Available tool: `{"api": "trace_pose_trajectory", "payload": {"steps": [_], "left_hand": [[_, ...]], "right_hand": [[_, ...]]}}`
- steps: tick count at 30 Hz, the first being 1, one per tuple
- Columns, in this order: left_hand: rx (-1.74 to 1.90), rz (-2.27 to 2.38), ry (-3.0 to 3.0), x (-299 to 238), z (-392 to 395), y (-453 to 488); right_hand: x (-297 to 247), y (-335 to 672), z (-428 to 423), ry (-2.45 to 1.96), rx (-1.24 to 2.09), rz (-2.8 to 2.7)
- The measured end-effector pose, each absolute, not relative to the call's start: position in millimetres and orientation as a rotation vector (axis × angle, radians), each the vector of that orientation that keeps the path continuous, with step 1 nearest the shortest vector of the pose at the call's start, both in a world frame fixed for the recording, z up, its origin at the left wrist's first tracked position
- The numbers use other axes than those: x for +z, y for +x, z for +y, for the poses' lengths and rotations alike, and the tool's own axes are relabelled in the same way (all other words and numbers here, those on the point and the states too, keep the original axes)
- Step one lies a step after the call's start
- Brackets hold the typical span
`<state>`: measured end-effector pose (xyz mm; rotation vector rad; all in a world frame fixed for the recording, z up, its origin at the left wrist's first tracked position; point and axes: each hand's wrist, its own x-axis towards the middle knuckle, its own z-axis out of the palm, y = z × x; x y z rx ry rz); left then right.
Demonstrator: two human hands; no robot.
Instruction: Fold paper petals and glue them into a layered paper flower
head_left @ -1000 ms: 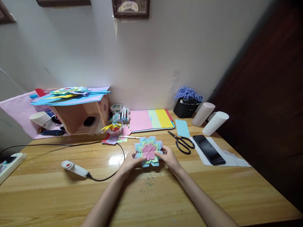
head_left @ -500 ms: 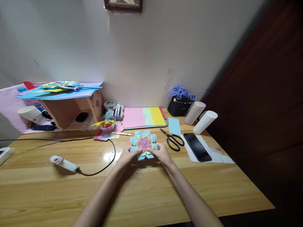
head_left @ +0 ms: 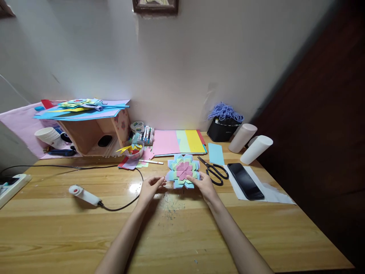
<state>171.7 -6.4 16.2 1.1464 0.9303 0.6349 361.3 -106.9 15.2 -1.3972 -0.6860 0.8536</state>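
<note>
A layered paper flower (head_left: 184, 170) with a pink middle and green, blue and lilac petals is held a little above the wooden table. My right hand (head_left: 203, 185) pinches its lower right edge, thumb on top of the petals and fingers mostly hidden beneath. Just off the flower's left edge is my left hand (head_left: 151, 188), its fingers loosely curled, slightly apart and holding nothing. Black-handled scissors (head_left: 213, 171) lie to the right of the flower, and a light blue paper piece (head_left: 216, 153) lies behind them.
Coloured paper sheets (head_left: 176, 142) lie against the wall. A phone (head_left: 245, 180) rests on white paper at right, near two white cylinders (head_left: 256, 149). A corded white glue gun (head_left: 84, 195) lies left, below a box (head_left: 94, 131) topped with paper.
My left hand has let go of the flower and drawn back slightly from its edge. The flower stays in my right hand. The whole view has shifted a little.
</note>
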Motion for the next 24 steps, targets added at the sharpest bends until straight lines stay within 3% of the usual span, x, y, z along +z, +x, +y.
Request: {"api": "trace_pose_trajectory", "payload": {"steps": [13,24], "left_hand": [[1.043,0.793,1.653,50,-30,168],[0.641,0.827,1.052,50,-13,158]], "right_hand": [[12,351,-104,-1.077,0.718,-0.901],[29,352,-125,-1.176,0.045,-1.48]]}}
